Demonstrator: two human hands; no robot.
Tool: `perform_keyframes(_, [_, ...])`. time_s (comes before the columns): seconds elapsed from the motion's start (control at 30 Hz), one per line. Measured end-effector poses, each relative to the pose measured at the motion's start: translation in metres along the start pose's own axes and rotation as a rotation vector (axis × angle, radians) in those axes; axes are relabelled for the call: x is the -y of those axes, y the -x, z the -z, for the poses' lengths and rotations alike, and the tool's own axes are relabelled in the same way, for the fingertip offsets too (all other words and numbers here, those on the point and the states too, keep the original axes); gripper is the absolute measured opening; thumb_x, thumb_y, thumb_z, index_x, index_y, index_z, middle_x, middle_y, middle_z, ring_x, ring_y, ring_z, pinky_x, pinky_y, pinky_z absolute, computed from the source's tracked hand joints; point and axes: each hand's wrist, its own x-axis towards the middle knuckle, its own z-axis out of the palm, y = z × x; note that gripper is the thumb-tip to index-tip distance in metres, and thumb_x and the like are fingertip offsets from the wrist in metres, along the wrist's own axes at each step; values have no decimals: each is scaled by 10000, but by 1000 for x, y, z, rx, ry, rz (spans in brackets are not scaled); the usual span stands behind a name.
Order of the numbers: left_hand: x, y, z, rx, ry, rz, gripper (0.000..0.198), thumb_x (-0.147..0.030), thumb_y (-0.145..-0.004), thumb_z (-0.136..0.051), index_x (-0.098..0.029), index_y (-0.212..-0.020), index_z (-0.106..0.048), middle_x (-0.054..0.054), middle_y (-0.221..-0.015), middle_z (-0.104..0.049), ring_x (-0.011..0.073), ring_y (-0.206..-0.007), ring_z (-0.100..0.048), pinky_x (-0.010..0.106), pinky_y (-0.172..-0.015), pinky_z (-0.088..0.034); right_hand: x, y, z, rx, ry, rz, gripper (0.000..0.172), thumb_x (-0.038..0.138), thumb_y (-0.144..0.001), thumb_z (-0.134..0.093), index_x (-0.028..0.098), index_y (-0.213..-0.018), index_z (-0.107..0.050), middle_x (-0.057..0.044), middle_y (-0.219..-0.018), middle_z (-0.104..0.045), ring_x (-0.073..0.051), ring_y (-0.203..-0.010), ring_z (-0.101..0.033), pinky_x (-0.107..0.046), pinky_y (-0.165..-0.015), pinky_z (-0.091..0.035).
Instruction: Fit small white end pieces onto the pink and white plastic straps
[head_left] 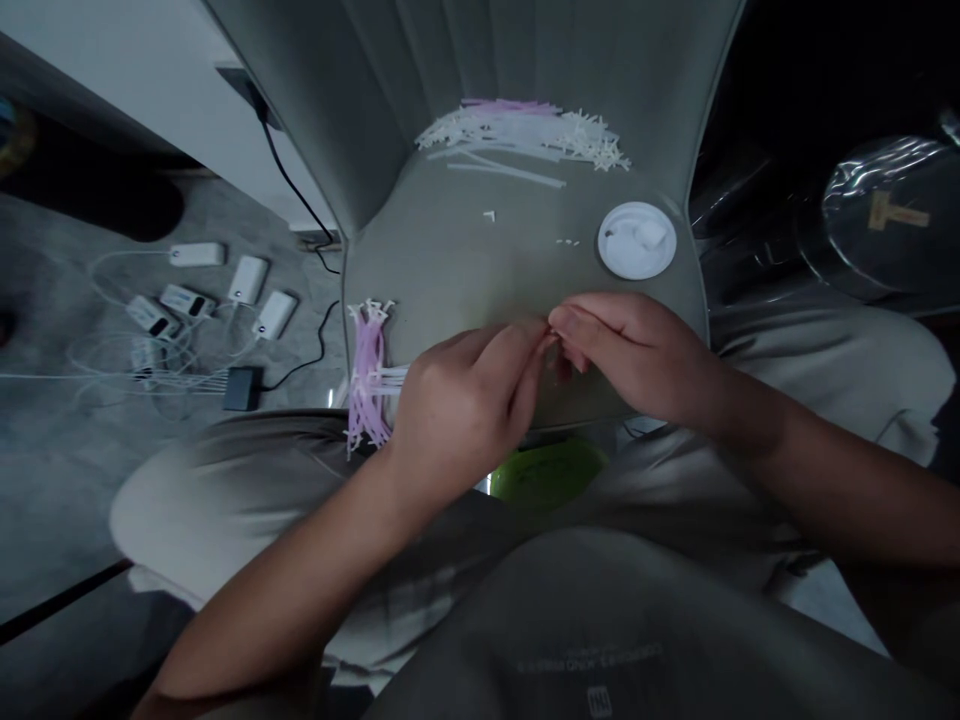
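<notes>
Over the front of the chair seat (442, 270), my left hand (469, 400) and my right hand (637, 350) meet with fingertips pinched together. Whatever is between the fingertips is too small or hidden to make out. Beside my left hand lies a bundle of purple sticks (367, 350) with small white pieces at their ends. White sticks (391, 379) stick out from that bundle and run behind my left hand. A round white dish (637, 262) with something pale in it sits beyond my right hand. Tiny white bits (568, 242) and a small angled white piece (490, 215) lie on the seat.
Against the backrest is a pile of white sticks and connectors (525, 130), with purple sticks (517, 106) behind. White boxes with cables (247, 280) and a black box (242, 388) lie on the floor at left. A green container (547, 475) shows below the seat edge.
</notes>
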Motion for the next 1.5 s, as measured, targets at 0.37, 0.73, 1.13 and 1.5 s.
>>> perform_keyframes(0.37, [-1, 3, -1, -101, 101, 46, 146, -222, -903, -573, -176, -992, -679, 14, -772, -726, 126, -654, -651, 237, -612, -474, -5, 0, -3, -2, -37, -26, 463, 500, -970, -407, 177, -643, -464, 26, -618, -476, -89, -616, -452, -246, -597, -341])
perform_keyframes(0.73, [-1, 1, -4, -140, 143, 84, 162, -230, -917, -569, -173, -1015, -685, 18, -798, -725, 105, -668, -635, 218, -652, -481, 0, -1, -2, -2, -158, 41, 309, 281, -963, -466, 161, -687, -533, 29, -637, -536, -74, -615, -519, -209, -606, -384])
perform_keyframes(1.13, [5, 5, -10, -27, 261, 197, 168, -195, -958, -400, -179, -943, -566, 10, -785, -621, 123, -720, -596, 250, -660, -444, -4, -6, -1, -75, -112, 29, 298, 280, -948, -465, 171, -684, -550, 26, -609, -535, -95, -624, -512, -242, -621, -381])
perform_keyframes(1.5, [-1, 8, -11, -45, 448, 164, 179, -201, -977, -401, -188, -915, -569, 4, -795, -631, 106, -710, -584, 231, -662, -479, 0, 0, -4, -2, -28, 90, 285, 301, -959, -447, 170, -723, -541, 17, -672, -542, -104, -679, -500, -243, -632, -368])
